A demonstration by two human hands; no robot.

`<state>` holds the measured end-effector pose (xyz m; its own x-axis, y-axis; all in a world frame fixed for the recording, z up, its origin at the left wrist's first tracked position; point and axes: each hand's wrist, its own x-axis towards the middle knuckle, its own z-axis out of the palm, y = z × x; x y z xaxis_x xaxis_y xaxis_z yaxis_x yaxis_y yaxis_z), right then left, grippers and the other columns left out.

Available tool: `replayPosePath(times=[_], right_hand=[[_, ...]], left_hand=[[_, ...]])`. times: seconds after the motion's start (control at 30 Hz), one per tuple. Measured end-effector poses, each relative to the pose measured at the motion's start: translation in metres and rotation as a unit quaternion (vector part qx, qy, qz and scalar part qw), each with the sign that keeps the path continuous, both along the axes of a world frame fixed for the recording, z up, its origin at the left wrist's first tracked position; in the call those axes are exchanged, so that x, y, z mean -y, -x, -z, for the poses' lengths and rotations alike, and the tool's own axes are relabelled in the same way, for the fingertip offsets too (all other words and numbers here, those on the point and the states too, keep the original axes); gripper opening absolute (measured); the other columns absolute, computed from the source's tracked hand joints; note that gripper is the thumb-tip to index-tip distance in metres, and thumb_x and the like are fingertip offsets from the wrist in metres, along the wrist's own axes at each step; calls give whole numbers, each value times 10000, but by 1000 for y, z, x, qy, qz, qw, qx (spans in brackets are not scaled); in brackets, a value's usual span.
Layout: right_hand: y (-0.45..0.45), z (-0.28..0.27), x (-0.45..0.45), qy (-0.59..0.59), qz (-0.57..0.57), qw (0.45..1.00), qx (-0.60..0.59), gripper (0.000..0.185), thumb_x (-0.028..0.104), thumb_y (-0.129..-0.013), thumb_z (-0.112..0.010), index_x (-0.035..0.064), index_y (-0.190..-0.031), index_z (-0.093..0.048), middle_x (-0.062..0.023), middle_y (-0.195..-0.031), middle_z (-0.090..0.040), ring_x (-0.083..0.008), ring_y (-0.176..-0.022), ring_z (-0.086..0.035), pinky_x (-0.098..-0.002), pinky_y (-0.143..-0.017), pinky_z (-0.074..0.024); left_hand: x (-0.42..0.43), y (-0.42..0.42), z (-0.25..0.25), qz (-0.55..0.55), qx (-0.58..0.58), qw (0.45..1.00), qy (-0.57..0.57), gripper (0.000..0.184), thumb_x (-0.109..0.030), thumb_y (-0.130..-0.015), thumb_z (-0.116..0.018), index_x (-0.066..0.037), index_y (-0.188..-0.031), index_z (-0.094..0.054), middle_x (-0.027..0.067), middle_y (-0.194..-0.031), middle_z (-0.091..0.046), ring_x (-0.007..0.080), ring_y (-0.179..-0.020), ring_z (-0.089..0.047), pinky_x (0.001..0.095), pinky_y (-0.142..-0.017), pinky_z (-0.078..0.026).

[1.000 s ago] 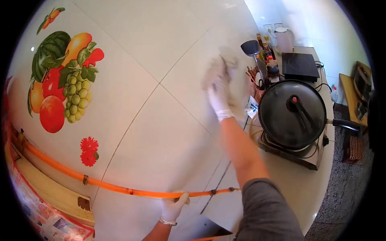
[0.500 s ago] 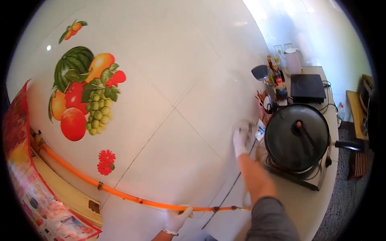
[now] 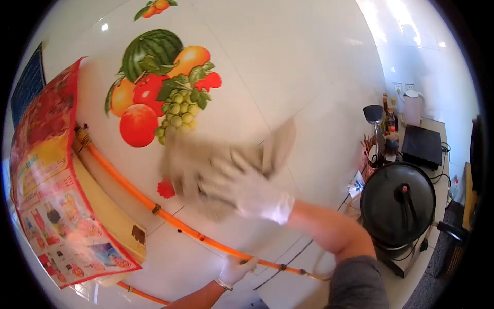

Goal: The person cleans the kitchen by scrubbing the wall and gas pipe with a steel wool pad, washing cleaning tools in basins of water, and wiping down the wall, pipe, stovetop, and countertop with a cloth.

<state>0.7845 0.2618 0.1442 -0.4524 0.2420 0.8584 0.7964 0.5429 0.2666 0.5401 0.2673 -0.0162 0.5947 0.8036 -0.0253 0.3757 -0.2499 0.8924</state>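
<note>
My right hand (image 3: 247, 188), in a white glove, lies with spread fingers against a greyish-beige cloth (image 3: 280, 147) on the tiled wall (image 3: 329, 139). Motion blurs both the cloth and the fingertips. Fruit stickers (image 3: 164, 87) decorate the wall just above the cloth, and a red flower sticker (image 3: 165, 188) shows at its lower left. Low on the wall, my gloved left hand (image 3: 235, 270) is closed around an orange hose (image 3: 198, 236) that slopes down to the right. Part of the left hand's grip is hidden.
On the counter at right, a lidded black pan (image 3: 396, 203) sits on a stove, its handle (image 3: 452, 230) sticking outward. Behind stand a black cooktop (image 3: 422, 147), bottles (image 3: 390, 116) and a kettle (image 3: 411, 107). A red printed sheet (image 3: 56, 190) hangs at left.
My right hand has swept left across the wall with the cloth, from beside the pan to below the fruit stickers. My left hand stays on the hose. The view has shifted left.
</note>
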Motion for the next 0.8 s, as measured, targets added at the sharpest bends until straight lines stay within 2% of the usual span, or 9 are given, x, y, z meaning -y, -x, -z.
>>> replayPosePath(times=[0.07, 0.13, 0.17, 0.2, 0.37, 0.47, 0.63, 0.7, 0.8], right_hand=[[16, 74, -12, 242, -317, 894, -205, 598, 267, -770, -666, 115, -1329, -518, -110, -1323, -527, -299, -1290, -440, -476, -1123, -306], [7, 132, -4, 251, -284, 870, -315, 492, 251, -812, -653, 138, -1278, -545, -70, -1203, -613, -274, -1161, -553, -486, -1039, -399], [-7, 147, 11, 65, 16, 983, -169, 439, 232, -836, -630, 138, -1259, -554, -73, -1159, -630, -270, -1098, -592, -468, -993, -447], [-15, 155, 17, 68, 10, 983, -167, 439, 232, -836, -630, 138, -1259, -554, -73, -1159, -630, -270, -1098, -592, -468, -993, -447], [-39, 191, -14, 33, 468, 816, -338, 596, 319, -952, -541, -10, -1417, -368, -186, -1384, -489, -366, -1315, -423, -490, -1110, -306], [-81, 149, -69, 47, 106, 834, -540, 675, 276, -932, -549, -21, -1470, -269, -230, -1490, -340, -431, -1385, -275, -496, -1158, -196], [7, -10, -15, -48, 86, 945, -312, 624, 149, -807, -648, 44, -1391, -457, -172, -1449, -415, -369, -1381, -313, -562, -1141, -206], [31, -9, -2, -28, 102, 994, -21, 654, 127, -771, -663, 117, -1395, -468, -100, -1412, -472, -324, -1353, -367, -597, -1114, -242], [35, 73, -2, 74, -49, 994, 61, 635, 146, -773, -674, 146, -1380, -489, -65, -1370, -516, -290, -1310, -425, -514, -1088, -333]], left_hand=[[-1, -1, -2, -3, -13, 1000, -4, 197, -157, -889, -681, 25, -815, -681, 35, -668, -641, 92, -623, -606, 249, -592, -503], [-5, 2, 5, 11, -32, 999, -14, 242, -210, -895, -667, 15, -810, -698, 28, -648, -647, 89, -599, -601, 248, -578, -498], [-3, 3, 4, 5, -34, 999, -11, 242, -210, -895, -667, 15, -810, -698, 28, -648, -647, 89, -599, -601, 248, -578, -498], [-1, 3, 2, -2, -52, 998, -24, 259, -236, -895, -667, 9, -824, -708, 35, -655, -659, 89, -598, -607, 254, -579, -501], [3, 5, 7, -27, -82, 995, -41, 301, -302, -889, -668, -9, -860, -732, 54, -671, -689, 83, -617, -636, 264, -601, -515], [21, -3, -12, -27, -105, 993, -46, 309, -309, -891, -664, -10, -852, -732, 52, -665, -686, 89, -603, -638, 253, -593, -516], [18, -10, -6, -30, -97, 995, -17, 285, -249, -901, -676, 31, -863, -708, 67, -700, -686, 94, -616, -638, 267, -591, -539], [21, -9, 4, -34, -91, 995, 6, 285, -250, -899, -675, 31, -859, -708, 65, -701, -689, 88, -611, -637, 267, -584, -540], [32, -9, 11, -31, -63, 996, -55, 318, -309, -874, -677, 5, -879, -731, 75, -668, -689, 104, -589, -642, 275, -581, -520]])
